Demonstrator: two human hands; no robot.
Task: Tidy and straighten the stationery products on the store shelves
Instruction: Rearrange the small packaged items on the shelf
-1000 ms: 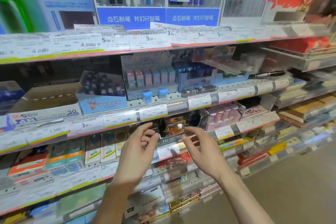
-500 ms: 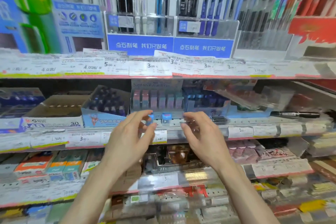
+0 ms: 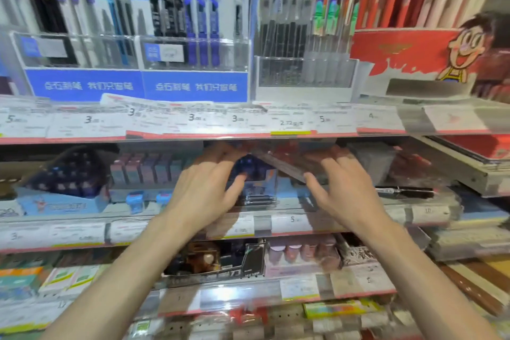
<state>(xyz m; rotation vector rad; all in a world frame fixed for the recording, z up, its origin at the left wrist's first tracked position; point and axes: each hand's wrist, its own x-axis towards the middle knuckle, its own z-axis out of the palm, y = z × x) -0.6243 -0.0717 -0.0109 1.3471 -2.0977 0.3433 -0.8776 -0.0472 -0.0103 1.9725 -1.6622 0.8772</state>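
Observation:
Both my hands reach into the middle shelf point(image 3: 292, 220). My left hand point(image 3: 204, 196) has its fingers spread in front of a blue display box point(image 3: 256, 174) and holds nothing. My right hand point(image 3: 342, 196) is spread at a flat clear packet point(image 3: 278, 167) that lies tilted across the top of that box. Its thumb is at the packet's lower end and its fingers are above it; blur hides whether it grips. Dark pens point(image 3: 258, 199) lie loose at the box's front.
Left of the hands stand a box of pastel erasers point(image 3: 146, 171) and a dark blue ink box point(image 3: 66, 176). A black marker point(image 3: 403, 192) lies to the right. The upper shelf edge point(image 3: 193, 124) with price tags overhangs closely. Pen racks point(image 3: 193, 36) stand above.
Both hands rose from the lower shelf to the middle one and moved right and deeper in, to the blue box and tilted packet. The view tilted up.

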